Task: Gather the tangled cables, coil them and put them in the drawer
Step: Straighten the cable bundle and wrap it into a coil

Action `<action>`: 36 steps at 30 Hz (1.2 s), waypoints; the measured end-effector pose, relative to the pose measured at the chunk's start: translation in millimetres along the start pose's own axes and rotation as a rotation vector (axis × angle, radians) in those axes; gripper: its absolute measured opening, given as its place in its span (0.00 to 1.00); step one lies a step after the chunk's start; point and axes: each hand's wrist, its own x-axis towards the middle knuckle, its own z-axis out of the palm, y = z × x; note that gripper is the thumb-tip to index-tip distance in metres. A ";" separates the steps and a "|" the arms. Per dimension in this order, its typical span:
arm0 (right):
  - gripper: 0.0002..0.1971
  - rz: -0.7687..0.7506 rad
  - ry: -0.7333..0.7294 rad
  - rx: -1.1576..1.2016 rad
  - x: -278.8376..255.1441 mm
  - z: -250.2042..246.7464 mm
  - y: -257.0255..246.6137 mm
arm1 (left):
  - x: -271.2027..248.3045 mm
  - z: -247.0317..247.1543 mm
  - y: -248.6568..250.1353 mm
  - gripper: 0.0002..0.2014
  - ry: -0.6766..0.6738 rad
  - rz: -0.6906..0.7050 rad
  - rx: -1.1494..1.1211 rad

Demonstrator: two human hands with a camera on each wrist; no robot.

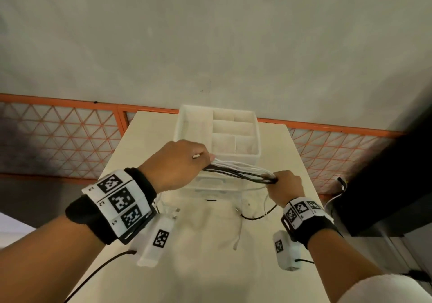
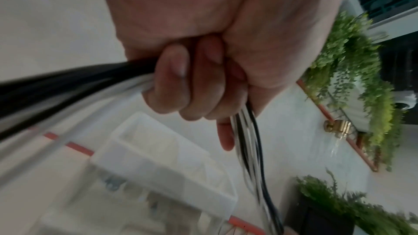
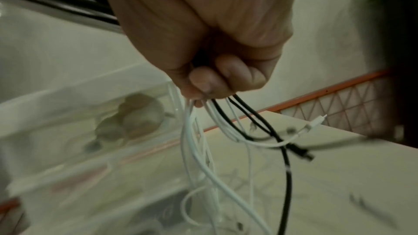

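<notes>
A bundle of black and white cables (image 1: 238, 171) is stretched in the air between my two hands, just in front of the white plastic drawer unit (image 1: 253, 156). My left hand (image 1: 184, 162) grips one end, fingers curled round the strands (image 2: 247, 142). My right hand (image 1: 284, 185) grips the other end in a fist. Below it loose ends hang down (image 3: 199, 149): white ones, a black one and a white plug (image 3: 315, 122). The unit's top tray (image 1: 194, 125) has several open compartments. A clear drawer front (image 1: 210, 182) shows beneath the bundle.
The unit stands at the far end of a pale table (image 1: 205, 267). An orange mesh fence (image 1: 58, 139) runs behind it. A dark cabinet (image 1: 385, 181) stands at the right, close to the table edge. Green plants (image 2: 353, 81) hang on the wall.
</notes>
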 end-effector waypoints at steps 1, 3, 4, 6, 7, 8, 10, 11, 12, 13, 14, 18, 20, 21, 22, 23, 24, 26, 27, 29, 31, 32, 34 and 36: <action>0.17 0.004 0.016 0.027 5.3 -4.2 1.6 | 0.8 3.5 -3.7 0.18 -0.028 -0.019 -0.001; 0.17 0.028 0.038 0.136 15.6 -10.9 4.3 | 4.3 12.1 -13.8 0.22 -0.095 -0.076 -0.006; 0.17 0.053 0.051 0.217 21.7 -12.6 7.6 | 6.3 16.0 -20.9 0.25 -0.135 -0.121 -0.030; 0.10 0.103 0.084 0.359 31.1 -16.9 14.8 | 8.8 22.0 -37.5 0.33 -0.217 -0.233 -0.129; 0.09 0.121 0.097 0.398 34.1 -19.6 17.9 | 9.4 24.6 -47.8 0.36 -0.250 -0.280 -0.159; 0.11 0.141 0.109 0.419 37.7 -21.5 22.1 | 9.3 27.2 -58.7 0.37 -0.274 -0.319 -0.159; 0.12 0.164 0.163 0.471 41.6 -27.9 26.2 | 7.7 31.7 -80.2 0.37 -0.294 -0.390 -0.107; 0.11 0.171 0.197 0.511 45.0 -30.4 27.0 | 6.7 33.9 -88.7 0.36 -0.289 -0.422 -0.078; 0.10 0.167 0.228 0.554 47.1 -33.5 25.5 | 6.3 35.8 -95.2 0.36 -0.270 -0.446 -0.054; 0.09 0.148 0.250 0.602 50.3 -35.9 23.5 | 6.4 37.0 -99.2 0.36 -0.236 -0.463 -0.034; 0.10 0.133 0.269 0.655 54.3 -37.4 20.6 | 7.8 37.2 -100.8 0.35 -0.190 -0.465 -0.014; 0.14 0.104 0.360 0.994 64.7 -44.1 2.6 | 20.2 28.5 -88.1 0.33 0.036 -0.383 -0.024; 0.18 0.086 0.355 1.166 66.8 -41.1 -1.0 | 24.9 22.7 -78.6 0.33 0.144 -0.334 -0.055; 0.19 0.093 0.327 1.257 68.5 -37.3 0.9 | 26.5 20.6 -74.8 0.33 0.184 -0.309 -0.067; 0.19 0.115 0.287 1.318 68.5 -32.5 3.8 | 27.5 19.5 -71.7 0.33 0.209 -0.285 -0.075; 0.18 0.149 0.249 1.339 66.7 -26.2 7.7 | 28.4 19.2 -69.4 0.32 0.219 -0.263 -0.079; 0.18 0.183 0.208 1.353 63.5 -16.9 12.8 | 28.8 20.2 -68.1 0.32 0.220 -0.248 -0.079; 0.16 0.237 0.127 1.427 50.6 8.7 25.5 | 27.4 23.9 -68.2 0.31 0.195 -0.231 -0.063; 0.15 0.266 0.091 1.424 43.0 24.7 34.4 | 25.9 27.0 -69.8 0.31 0.172 -0.223 -0.053; 0.14 0.338 0.019 1.232 27.5 56.5 56.6 | 20.7 34.4 -73.0 0.31 0.113 -0.217 -0.045; 0.10 0.366 -0.076 0.911 13.7 85.4 84.9 | 14.1 42.5 -77.0 0.31 0.040 -0.221 -0.029; 0.11 0.355 -0.132 0.752 6.8 95.4 96.9 | 11.3 45.9 -78.8 0.30 0.003 -0.224 -0.017; 0.18 0.273 -0.223 0.475 -4.3 102.7 112.3 | 7.7 52.9 -82.1 0.30 -0.054 -0.229 0.009; 0.21 0.197 -0.260 0.330 -11.8 95.0 115.3 | 6.5 58.7 -82.4 0.30 -0.087 -0.242 0.028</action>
